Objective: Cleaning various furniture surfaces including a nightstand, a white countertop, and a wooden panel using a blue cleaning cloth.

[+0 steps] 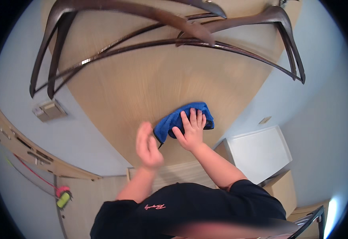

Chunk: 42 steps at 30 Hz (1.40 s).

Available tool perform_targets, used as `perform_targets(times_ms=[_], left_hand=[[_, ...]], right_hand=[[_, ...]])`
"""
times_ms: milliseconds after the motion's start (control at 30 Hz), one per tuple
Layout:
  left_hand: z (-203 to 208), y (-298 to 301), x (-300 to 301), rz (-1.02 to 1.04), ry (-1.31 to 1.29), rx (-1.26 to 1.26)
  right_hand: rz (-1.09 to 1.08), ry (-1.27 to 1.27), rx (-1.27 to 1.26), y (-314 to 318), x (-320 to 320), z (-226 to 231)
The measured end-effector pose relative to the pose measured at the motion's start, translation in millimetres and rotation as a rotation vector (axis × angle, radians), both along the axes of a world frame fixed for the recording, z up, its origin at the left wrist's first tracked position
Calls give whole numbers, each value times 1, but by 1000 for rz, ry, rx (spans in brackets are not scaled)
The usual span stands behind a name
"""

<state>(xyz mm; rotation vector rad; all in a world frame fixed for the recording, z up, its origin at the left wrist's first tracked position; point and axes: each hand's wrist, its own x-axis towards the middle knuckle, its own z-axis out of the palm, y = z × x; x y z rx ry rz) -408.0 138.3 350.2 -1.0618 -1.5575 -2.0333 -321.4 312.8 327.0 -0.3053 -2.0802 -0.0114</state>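
A blue cloth (167,124) with a dark edge lies bunched against a light wood panel (142,79). My right hand (191,129) rests flat on it, fingers spread, pressing it to the wood. Just left of the cloth, my left hand (147,147) is raised and somewhat blurred. Its fingers are stretched out and nothing shows in it; it seems apart from the cloth.
Dark wooden hangers (158,16) hang across the top, in front of the panel. A switch plate (49,110) is on the left wall, near a door with a handle (38,157). A white-topped cabinet (258,153) stands at right. Pink and green mop heads (63,195) lean lower left.
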Motion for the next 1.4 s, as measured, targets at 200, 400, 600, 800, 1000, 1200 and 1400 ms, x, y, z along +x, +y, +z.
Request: perform_targets(times_ms=[200, 400, 600, 800, 1000, 1200, 1400], left_hand=[[22, 15, 26, 10, 555, -106], [2, 67, -9, 492, 486, -616], [55, 94, -17, 646, 471, -329], [15, 79, -50, 815, 574, -379], [-72, 74, -40, 805, 636, -477], [21, 85, -34, 712, 489, -367], [33, 75, -44, 886, 644, -470]], right_hand=[[465, -88, -384, -39, 19, 97], [691, -81, -450, 5, 40, 87], [-3, 212, 204, 72, 9, 74], [-125, 246, 328, 75, -8, 59], [-136, 280, 342, 76, -8, 63], [-132, 264, 350, 80, -4, 61], [-97, 238, 345, 74, -2, 61]])
